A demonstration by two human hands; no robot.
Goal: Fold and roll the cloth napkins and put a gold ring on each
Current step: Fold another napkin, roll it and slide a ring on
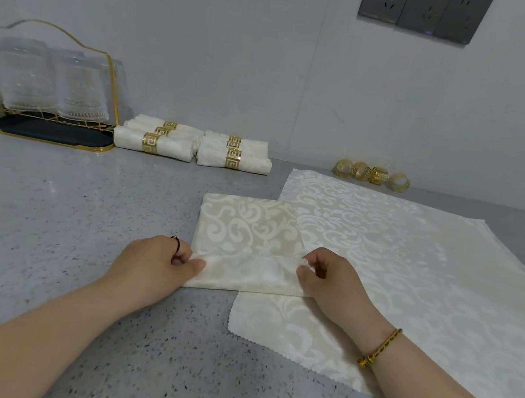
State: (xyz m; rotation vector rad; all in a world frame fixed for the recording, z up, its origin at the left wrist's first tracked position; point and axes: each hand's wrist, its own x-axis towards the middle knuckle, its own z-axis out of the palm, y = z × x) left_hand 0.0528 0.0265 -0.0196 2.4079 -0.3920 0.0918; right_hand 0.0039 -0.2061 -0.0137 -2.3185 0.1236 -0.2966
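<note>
So you're just starting the roll: left hand [164,258] and right hand [318,272] pinch the folded napkin [248,229]'s near edge mid-frame; next, roll evenly toward the wall.

Grey counter [91,213] holds rolled napkins [192,147], flat napkins [410,263], rings [370,174], rack [51,133]

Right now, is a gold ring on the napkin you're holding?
No, the napkin pinched by the left hand and right hand has no ring; the loose rings lie farther back.

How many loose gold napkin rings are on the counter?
4, in one row by the back wall: leftmost ring, second ring, third ring, rightmost ring. None seems hidden.
</note>
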